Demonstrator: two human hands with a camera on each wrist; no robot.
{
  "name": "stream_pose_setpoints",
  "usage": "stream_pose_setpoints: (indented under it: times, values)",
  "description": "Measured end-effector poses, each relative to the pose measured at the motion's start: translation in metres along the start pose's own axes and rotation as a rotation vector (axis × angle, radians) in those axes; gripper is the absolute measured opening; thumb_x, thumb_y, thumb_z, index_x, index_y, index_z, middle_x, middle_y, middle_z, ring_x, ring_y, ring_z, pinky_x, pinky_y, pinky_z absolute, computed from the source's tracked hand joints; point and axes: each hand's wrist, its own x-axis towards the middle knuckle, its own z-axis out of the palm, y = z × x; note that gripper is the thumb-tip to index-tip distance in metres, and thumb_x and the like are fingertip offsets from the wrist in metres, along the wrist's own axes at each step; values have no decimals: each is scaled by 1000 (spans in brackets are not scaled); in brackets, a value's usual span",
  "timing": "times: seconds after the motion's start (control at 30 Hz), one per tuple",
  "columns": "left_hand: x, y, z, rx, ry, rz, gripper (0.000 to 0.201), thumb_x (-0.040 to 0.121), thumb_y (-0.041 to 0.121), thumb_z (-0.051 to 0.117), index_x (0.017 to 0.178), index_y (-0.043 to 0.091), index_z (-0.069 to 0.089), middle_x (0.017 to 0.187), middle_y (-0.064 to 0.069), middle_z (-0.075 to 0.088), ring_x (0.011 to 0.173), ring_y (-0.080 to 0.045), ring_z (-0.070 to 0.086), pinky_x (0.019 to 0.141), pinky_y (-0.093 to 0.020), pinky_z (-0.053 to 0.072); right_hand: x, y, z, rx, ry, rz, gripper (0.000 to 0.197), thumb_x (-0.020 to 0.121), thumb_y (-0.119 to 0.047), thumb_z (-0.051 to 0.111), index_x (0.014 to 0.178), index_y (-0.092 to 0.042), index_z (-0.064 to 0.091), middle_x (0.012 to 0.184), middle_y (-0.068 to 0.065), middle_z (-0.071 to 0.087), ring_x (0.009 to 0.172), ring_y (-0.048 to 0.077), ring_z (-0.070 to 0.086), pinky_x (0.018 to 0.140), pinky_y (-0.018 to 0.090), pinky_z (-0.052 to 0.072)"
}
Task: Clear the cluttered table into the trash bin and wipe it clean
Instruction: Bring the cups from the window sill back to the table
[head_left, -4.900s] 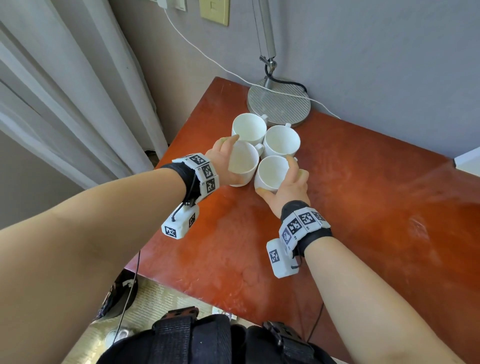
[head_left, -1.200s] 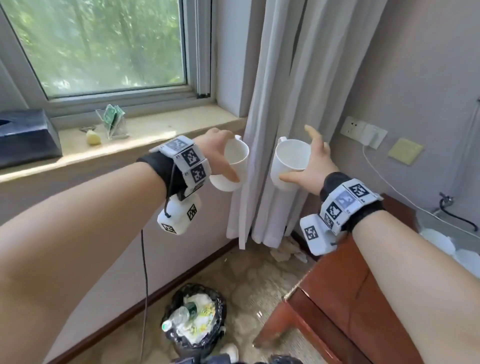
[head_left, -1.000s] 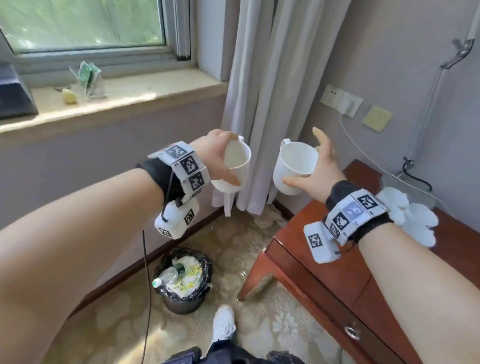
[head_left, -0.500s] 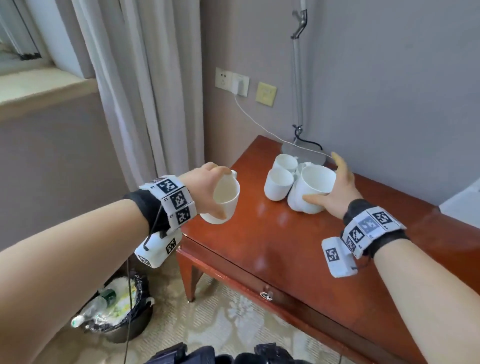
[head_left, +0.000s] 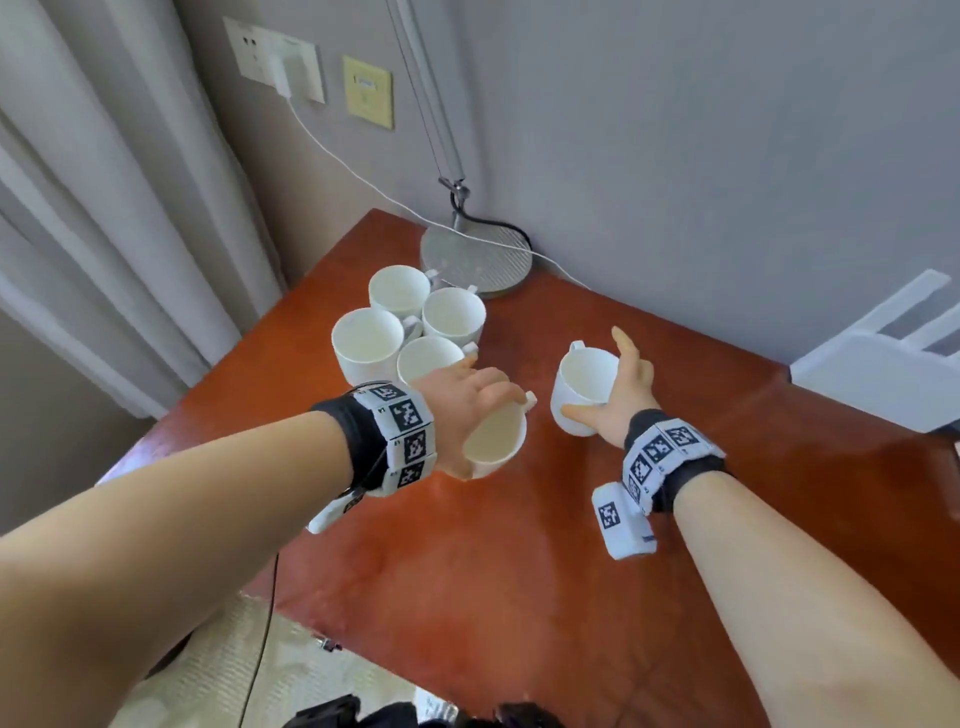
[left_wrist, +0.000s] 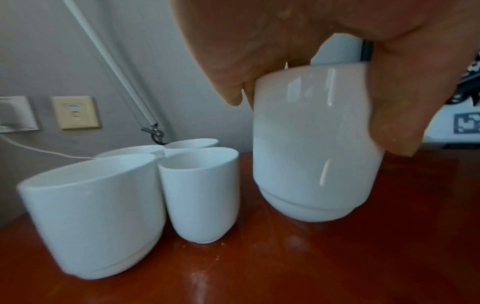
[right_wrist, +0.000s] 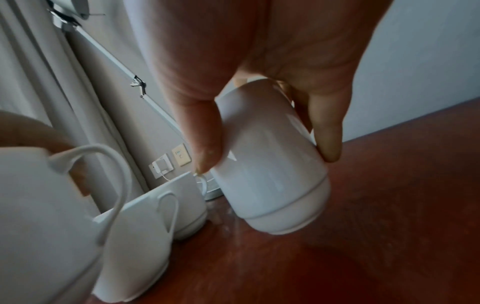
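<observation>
Each hand holds a white cup over the red-brown table (head_left: 519, 571). My left hand (head_left: 467, 400) grips one cup (head_left: 493, 439) from above by its rim; in the left wrist view this cup (left_wrist: 311, 144) hangs just above the wood. My right hand (head_left: 608, 395) grips a second cup (head_left: 584, 387) around its side; in the right wrist view it (right_wrist: 270, 164) is tilted a little above the table. Several more white cups (head_left: 400, 322) stand clustered at the back left, just beyond my left hand, and also show in the left wrist view (left_wrist: 93, 216).
A round metal lamp base (head_left: 475, 254) stands behind the cups by the wall, with a white cord (head_left: 363, 182) running to a wall socket (head_left: 275, 62). A curtain (head_left: 104, 234) hangs at the left. A white object (head_left: 883, 374) sits at the table's right edge.
The view swung from the window and trash bin back to the table. Both hands carried their cups over the table and lowered them beside the cluster of cups.
</observation>
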Motion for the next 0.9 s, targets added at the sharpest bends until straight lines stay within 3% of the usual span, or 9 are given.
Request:
stream_pose_setpoints:
  times: [0.07,0.17,0.4,0.53,0.63,0.73,0.9]
  values:
    - [22,8,4,89,-35,40,96,70,43,73,145,26,15,144,3,26,135,-17,29,115,-34,-8,15,11,0,35,8,-4,109,70,-14,80,146,-36,5,143,6,18,123,29,43,104,35,34]
    - [46,16,11,169,-105,22,97,71,42,72,145,24,12,150,-2,19,141,-17,20,106,-36,-22,32,20,2,61,11,-18,109,70,-16,79,146,-37,5,140,5,19,119,27,46,99,30,35]
    - [68,10,16,202,-166,-87,95,75,34,68,145,22,5,155,-6,11,144,-15,14,108,-45,-22,54,21,8,26,-30,-90,110,70,-25,80,146,-36,2,139,5,15,117,28,49,99,32,38]
    - [68,7,15,267,-144,-150,89,83,25,61,148,25,0,155,0,7,146,-19,-4,106,-51,-21,62,18,2,-14,-159,-93,117,69,-26,81,147,-35,-6,146,5,8,129,25,37,106,34,32]
    - [61,2,17,189,-86,-209,86,83,46,58,147,36,1,153,3,11,145,-21,0,106,-55,-21,67,17,-16,-105,-253,-151,112,74,-15,76,149,-30,-6,154,4,4,140,22,22,109,34,27]
    - [58,-1,17,84,-27,-244,85,78,60,56,146,37,10,149,5,21,143,-19,10,107,-55,-19,71,15,-27,-198,-276,-172,108,76,-15,73,149,-30,-5,154,4,12,136,24,32,104,35,33]
    - [59,-2,17,35,-1,-328,93,74,63,58,148,27,13,150,5,24,143,-17,13,106,-54,-21,81,-10,-13,-255,-222,-157,106,75,-28,75,148,-35,-2,149,2,18,121,28,48,91,36,42]
